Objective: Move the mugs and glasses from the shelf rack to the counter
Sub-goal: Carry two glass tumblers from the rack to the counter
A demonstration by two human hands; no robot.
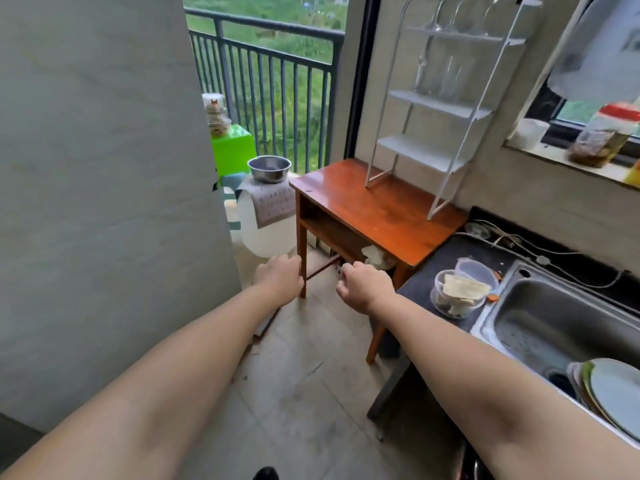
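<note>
A white shelf rack point(446, 109) stands on a small wooden table point(381, 209) against the wall. Clear glasses point(446, 77) stand on an upper shelf, and stemmed glasses point(450, 15) hang upside down at the top. The two lower shelves are bare. The dark counter point(433, 271) runs to the right of the table. My left hand point(280, 280) and my right hand point(363, 289) are stretched forward over the floor, below the table's front edge. Both have curled fingers and hold nothing. They are well short of the rack.
A steel sink point(554, 323) is set in the counter, with plastic tubs point(460, 289) beside it and plates point(613, 393) at its near end. Cables point(512, 244) lie along the wall. A water jug point(263, 223) topped by a steel bowl point(270, 168) stands left of the table.
</note>
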